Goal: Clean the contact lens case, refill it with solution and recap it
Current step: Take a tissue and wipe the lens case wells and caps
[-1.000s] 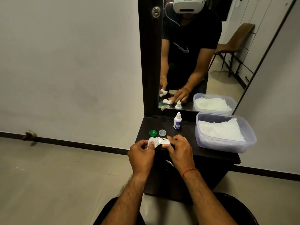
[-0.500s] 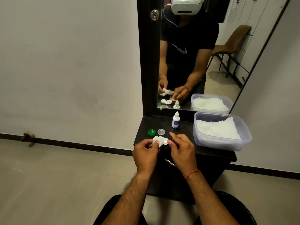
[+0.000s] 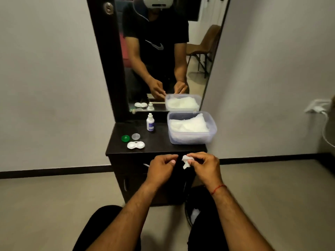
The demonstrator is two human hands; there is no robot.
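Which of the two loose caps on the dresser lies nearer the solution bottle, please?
The clear cap; the green cap lies farther left of the solution bottle.

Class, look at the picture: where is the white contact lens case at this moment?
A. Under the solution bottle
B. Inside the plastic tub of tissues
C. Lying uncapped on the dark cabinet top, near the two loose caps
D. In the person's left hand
C: the contact lens case lies open on the cabinet top, just in front of the green cap and clear cap.
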